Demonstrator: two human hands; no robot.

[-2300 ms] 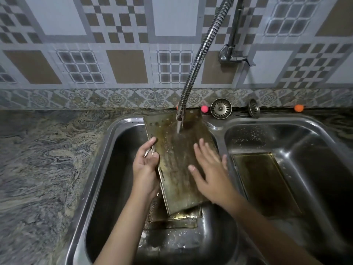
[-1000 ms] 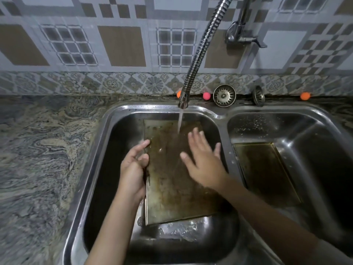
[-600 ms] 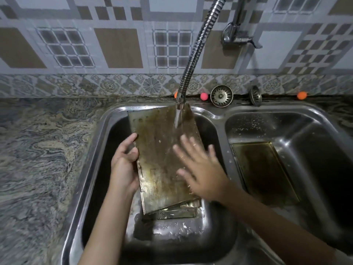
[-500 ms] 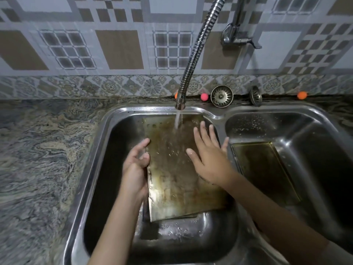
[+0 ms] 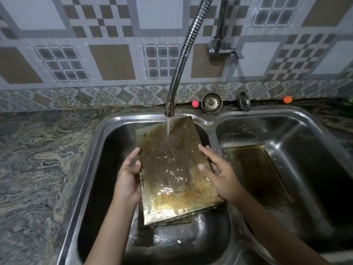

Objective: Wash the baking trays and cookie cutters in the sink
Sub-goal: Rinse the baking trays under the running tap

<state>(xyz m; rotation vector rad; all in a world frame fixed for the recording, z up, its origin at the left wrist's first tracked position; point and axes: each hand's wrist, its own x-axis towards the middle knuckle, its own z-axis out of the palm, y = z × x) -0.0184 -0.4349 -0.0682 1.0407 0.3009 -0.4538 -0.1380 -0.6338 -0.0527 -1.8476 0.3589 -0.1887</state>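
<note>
With my left hand [image 5: 128,175] gripping the wet baking tray's [image 5: 172,169] nine o'clock edge under the tap [image 5: 170,109] in the left basin [image 5: 107,142], right hand [image 5: 219,173] flat with straight fingers, I feared it slipping.

Faucet hose [image 5: 188,48] low over tilted tray [image 5: 172,169]; left basin [image 5: 114,150] flank open
</note>
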